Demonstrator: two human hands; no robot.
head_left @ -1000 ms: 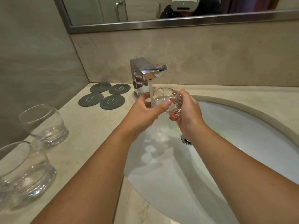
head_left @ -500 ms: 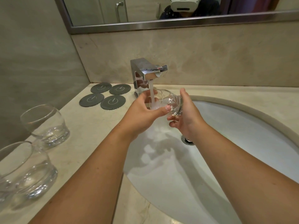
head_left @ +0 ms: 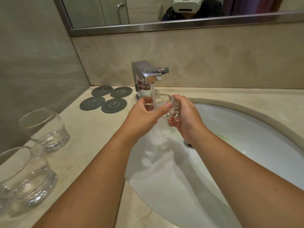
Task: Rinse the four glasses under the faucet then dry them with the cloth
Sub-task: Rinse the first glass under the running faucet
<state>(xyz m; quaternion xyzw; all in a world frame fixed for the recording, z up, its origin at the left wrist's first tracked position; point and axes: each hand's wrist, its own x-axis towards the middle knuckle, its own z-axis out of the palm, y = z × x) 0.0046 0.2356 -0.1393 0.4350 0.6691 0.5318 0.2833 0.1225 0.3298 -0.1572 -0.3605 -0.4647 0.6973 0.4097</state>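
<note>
Both left hand (head_left: 144,116), right hand (head_left: 186,120) fingers (head_left: 171,123) curled round glass (head_left: 174,108).

Rinsed glass (head_left: 174,108): clear, tipped sideways under the stream.
Faucet (head_left: 148,74): chrome, running.
Far glass (head_left: 45,129): upright.
Near glass (head_left: 23,175): upright, just beside.

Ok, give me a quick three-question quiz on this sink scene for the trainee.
1. True or false: the left hand and right hand both hold a glass under the running faucet.
2. How many coasters lie left of the faucet? A two, B four, C six.
3. Fill in: ___ glasses stand on the counter at the left.

Key: 1 true; 2 B; 3 two.
</note>
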